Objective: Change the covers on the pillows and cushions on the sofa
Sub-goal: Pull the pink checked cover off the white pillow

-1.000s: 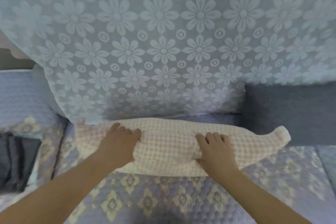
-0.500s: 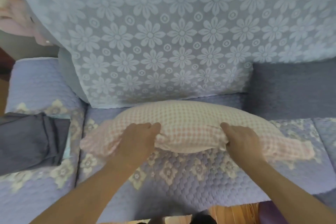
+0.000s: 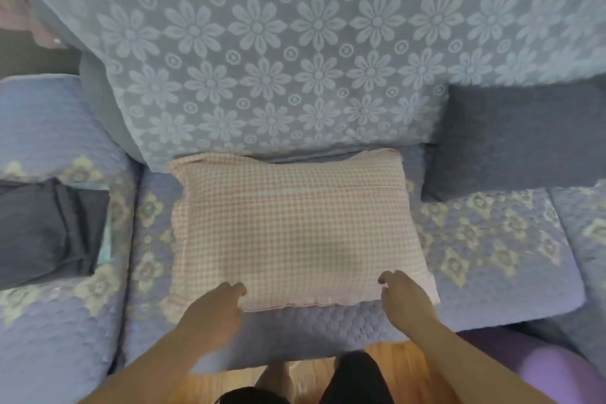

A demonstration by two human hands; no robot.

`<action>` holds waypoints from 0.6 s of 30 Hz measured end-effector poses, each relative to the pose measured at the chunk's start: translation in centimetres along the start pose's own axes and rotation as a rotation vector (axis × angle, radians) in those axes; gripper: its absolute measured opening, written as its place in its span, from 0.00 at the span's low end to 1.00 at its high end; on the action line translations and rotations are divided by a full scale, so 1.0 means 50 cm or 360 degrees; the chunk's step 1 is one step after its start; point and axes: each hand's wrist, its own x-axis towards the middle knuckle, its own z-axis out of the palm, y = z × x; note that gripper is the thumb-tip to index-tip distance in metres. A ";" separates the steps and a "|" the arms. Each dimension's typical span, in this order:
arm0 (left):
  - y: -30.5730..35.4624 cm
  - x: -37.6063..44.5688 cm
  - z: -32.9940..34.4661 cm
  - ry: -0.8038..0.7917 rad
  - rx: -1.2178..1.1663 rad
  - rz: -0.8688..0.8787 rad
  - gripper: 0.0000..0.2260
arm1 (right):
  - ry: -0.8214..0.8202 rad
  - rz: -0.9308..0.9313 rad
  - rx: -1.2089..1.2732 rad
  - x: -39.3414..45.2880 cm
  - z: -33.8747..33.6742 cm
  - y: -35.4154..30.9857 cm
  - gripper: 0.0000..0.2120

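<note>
A pink-and-white checked pillow (image 3: 295, 226) lies flat on the quilted lilac sofa seat (image 3: 492, 239), its far edge against the backrest. My left hand (image 3: 213, 315) is at the pillow's near left corner, fingers curled over the edge. At the near right corner, my right hand (image 3: 405, 300) curls its fingers and thumb round the edge. Both hands are a little blurred. A seam runs across the pillow's upper part.
A dark grey cushion (image 3: 518, 138) leans against the backrest to the right. Folded dark grey fabric (image 3: 49, 229) lies on the left seat. A pale blue flowered throw (image 3: 295, 59) covers the backrest. Wooden floor (image 3: 393, 357) and a purple object (image 3: 557, 371) lie below.
The pillow, first lying bunched at the back of the seat, was lifted, turned and now lies flat and spread out. Both hands came toward me, to its near edge.
</note>
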 end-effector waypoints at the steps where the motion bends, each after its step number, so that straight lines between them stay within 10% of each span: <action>1: 0.007 0.027 -0.014 0.0053 0.0003 0.0000 0.16 | 0.0013 0.0001 0.0025 0.022 -0.016 -0.003 0.14; 10: 0.121 0.282 -0.072 0.0397 0.0165 0.0097 0.38 | 0.0235 -0.0185 0.0289 0.347 -0.144 -0.045 0.28; 14: 0.144 0.323 -0.056 0.0540 0.0314 0.0175 0.34 | 0.0131 -0.0080 -0.0199 0.409 -0.145 0.010 0.22; 18: 0.172 0.341 -0.058 0.0903 0.0351 0.0334 0.23 | 0.0662 -0.0408 -0.0288 0.329 -0.098 0.071 0.12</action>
